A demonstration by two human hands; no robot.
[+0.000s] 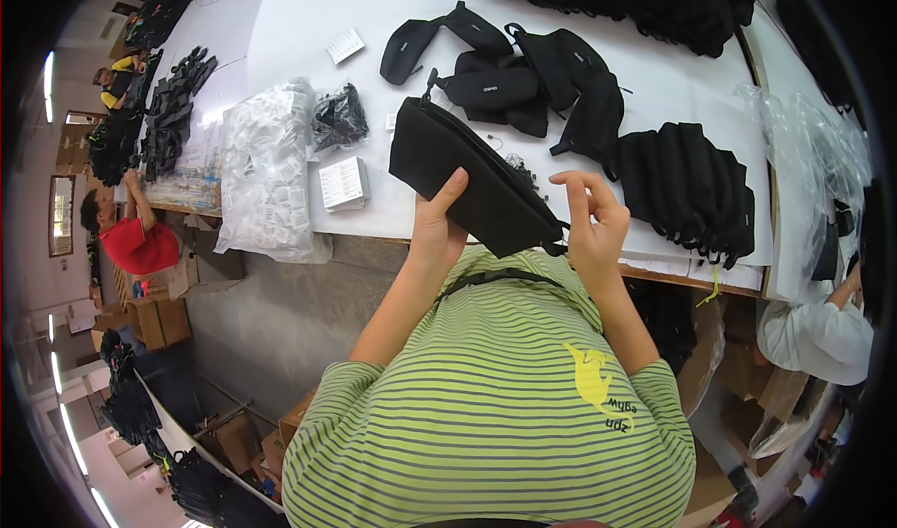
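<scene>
My left hand [439, 224] grips a flat black zippered pouch [467, 178], its thumb lying across the fabric. The pouch is tilted, with one loop at its upper left end and another at its lower right end. Beside that lower end is my right hand [598, 224], its index finger stretched out and its other fingers bent. I see nothing held in it; whether it touches the pouch's end loop I cannot tell. Partly hidden behind the pouch is a small heap of dark little parts [523, 175]. More black pouches [491, 89] lie loosely piled beyond it on the white table [290, 23].
A row of stacked black pouches [687, 192] lies to the right, and a large black heap [626, 5] at the back. Left are a clear bag of white packets [268, 168], a small dark bag [339, 117] and a white card stack [344, 184]. Co-workers [140, 243] are at both sides.
</scene>
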